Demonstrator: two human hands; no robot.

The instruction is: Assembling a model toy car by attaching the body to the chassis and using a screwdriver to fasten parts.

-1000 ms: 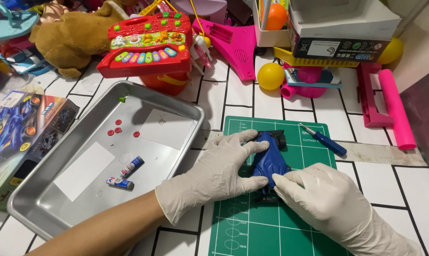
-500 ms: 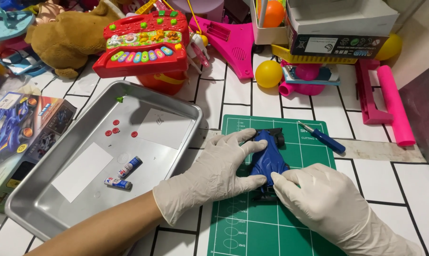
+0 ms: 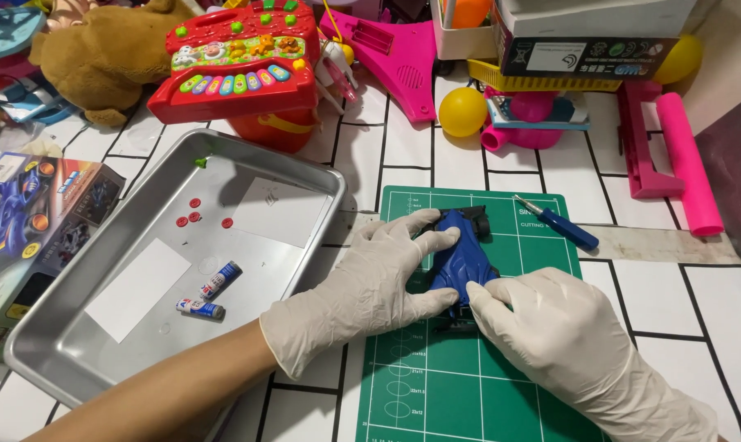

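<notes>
A small blue toy car (image 3: 456, 250) lies on a green cutting mat (image 3: 468, 385). Both of my hands wear white gloves. My left hand (image 3: 370, 286) grips the car's left side, thumb and fingers wrapped around it. My right hand (image 3: 550, 327) presses on the car's near end from the right. A blue-handled screwdriver (image 3: 563, 227) lies on the mat's far right corner, apart from both hands.
A metal tray (image 3: 84, 360) to the left holds two small batteries (image 3: 211, 293), several red bits (image 3: 194, 217) and white paper pieces. A toy box (image 3: 27, 229) sits at the left edge. Toys crowd the back: red keyboard (image 3: 231, 61), plush (image 3: 100, 57), yellow ball (image 3: 462, 110), pink parts (image 3: 673, 147).
Both hands stay on the blue car with only slight shifts of the fingers. The view has drifted a little.
</notes>
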